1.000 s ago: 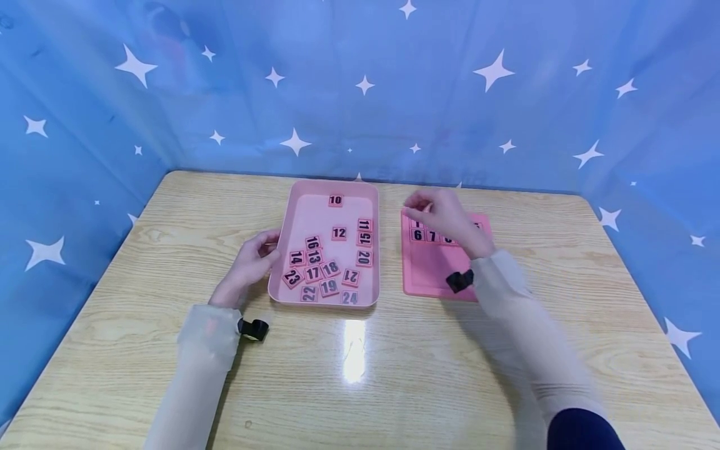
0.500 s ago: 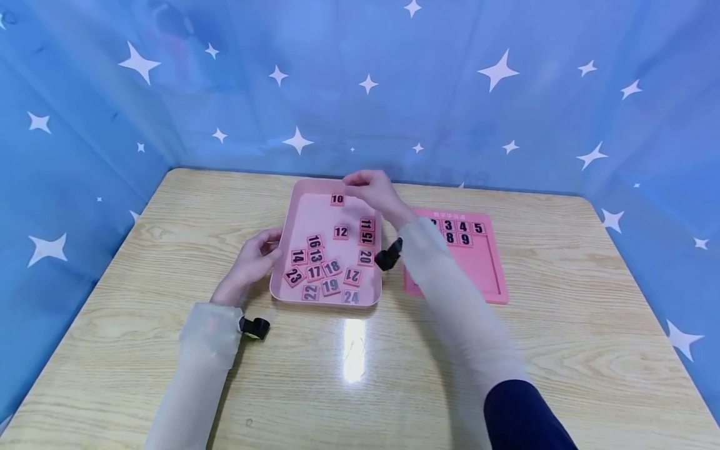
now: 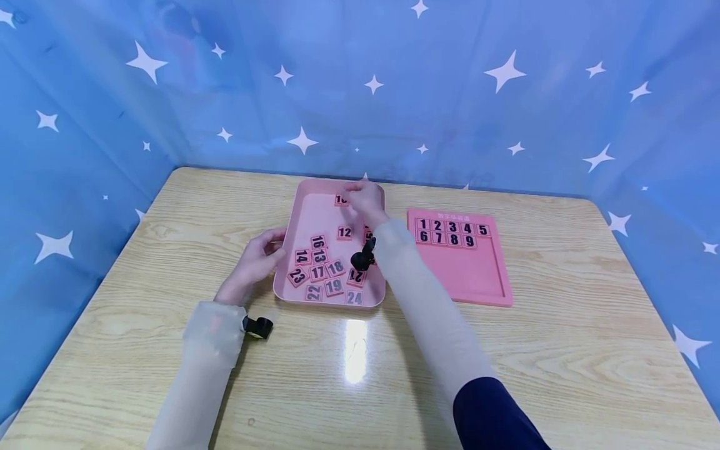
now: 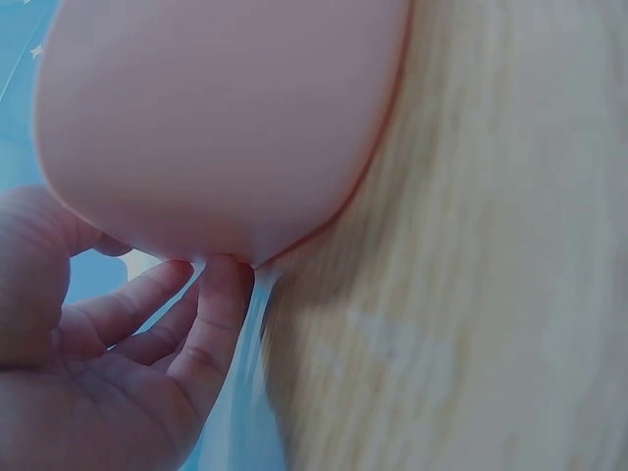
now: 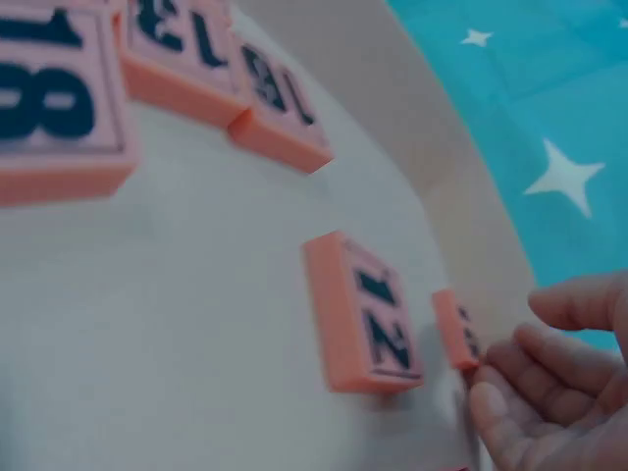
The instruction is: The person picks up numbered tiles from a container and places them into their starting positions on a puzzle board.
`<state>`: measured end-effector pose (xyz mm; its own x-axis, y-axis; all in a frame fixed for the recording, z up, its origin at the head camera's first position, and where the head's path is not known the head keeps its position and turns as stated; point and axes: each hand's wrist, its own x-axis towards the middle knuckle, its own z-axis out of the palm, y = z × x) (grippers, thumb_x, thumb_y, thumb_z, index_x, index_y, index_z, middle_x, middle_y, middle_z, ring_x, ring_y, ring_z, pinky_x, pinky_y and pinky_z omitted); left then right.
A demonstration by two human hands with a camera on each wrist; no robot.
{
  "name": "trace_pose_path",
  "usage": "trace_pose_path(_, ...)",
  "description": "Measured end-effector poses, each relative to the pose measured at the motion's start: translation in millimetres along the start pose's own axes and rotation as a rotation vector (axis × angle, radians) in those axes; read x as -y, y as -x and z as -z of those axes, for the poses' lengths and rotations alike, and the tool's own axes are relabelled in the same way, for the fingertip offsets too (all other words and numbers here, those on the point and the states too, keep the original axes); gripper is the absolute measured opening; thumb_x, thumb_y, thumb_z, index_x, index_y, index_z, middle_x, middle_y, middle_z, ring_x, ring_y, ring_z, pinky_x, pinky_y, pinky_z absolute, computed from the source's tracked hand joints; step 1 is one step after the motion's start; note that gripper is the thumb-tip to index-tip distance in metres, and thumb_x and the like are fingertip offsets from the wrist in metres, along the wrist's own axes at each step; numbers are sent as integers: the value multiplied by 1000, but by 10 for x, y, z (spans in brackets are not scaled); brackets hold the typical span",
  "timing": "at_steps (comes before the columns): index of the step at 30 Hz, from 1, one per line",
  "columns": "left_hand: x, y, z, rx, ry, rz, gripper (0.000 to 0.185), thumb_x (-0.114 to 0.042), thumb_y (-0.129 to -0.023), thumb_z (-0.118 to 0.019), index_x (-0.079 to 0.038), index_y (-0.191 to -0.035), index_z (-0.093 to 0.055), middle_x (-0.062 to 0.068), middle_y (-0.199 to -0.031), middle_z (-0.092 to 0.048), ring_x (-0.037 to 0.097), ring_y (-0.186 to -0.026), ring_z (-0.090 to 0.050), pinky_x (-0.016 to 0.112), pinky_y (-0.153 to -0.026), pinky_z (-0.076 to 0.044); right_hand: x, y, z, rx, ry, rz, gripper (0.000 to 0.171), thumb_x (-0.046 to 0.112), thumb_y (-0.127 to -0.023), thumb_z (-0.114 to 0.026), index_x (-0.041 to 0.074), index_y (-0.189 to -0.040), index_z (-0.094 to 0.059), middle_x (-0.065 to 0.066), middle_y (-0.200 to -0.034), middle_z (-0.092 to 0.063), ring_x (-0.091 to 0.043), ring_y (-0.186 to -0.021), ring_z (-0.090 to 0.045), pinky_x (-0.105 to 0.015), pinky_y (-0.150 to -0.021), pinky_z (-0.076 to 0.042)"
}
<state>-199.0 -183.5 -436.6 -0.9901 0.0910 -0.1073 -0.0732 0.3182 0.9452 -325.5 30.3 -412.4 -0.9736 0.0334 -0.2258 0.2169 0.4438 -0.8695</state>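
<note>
Tile 10 (image 3: 340, 200), lying at the far end of the pink tray (image 3: 298, 215), is touched by the curled fingertips of the right hand (image 3: 364, 199) but not yet pinched, and should be gripped by its edges while the tray is steadied by the left hand (image 3: 254, 262).

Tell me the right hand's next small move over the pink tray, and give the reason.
Probably pinch the 10 tile. The right hand is at it, fingertips just touching, not yet gripping. The board shows 1 to 9 in order, so 10 comes next. The left hand steadies the tray.
</note>
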Motion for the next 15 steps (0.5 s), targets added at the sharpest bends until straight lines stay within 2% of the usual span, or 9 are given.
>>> trace_pose_path(5,1,-7,-7,1,-15,-16,47,6,-88,-47,9,-135,-41,28,-128,-48,38,-111,-49,43,-97,-41,-56,-14,-35,-11,-24,21,25,12,-87,-63,11,-111,-70,-1,-114,-64,-16,-105,-57,-29,-87,-49)
trace_pose_path(15,14,-2,4,-2,-20,-36,47,6,-88,-47,11,-134,-41,29,-126,-48,38,-109,-50,39,-94,-42,-79,33,-39,65,-2,102,26,5,-89,-59,7,-112,-69,-5,-117,-62,-19,-108,-55,-31,-88,-48)
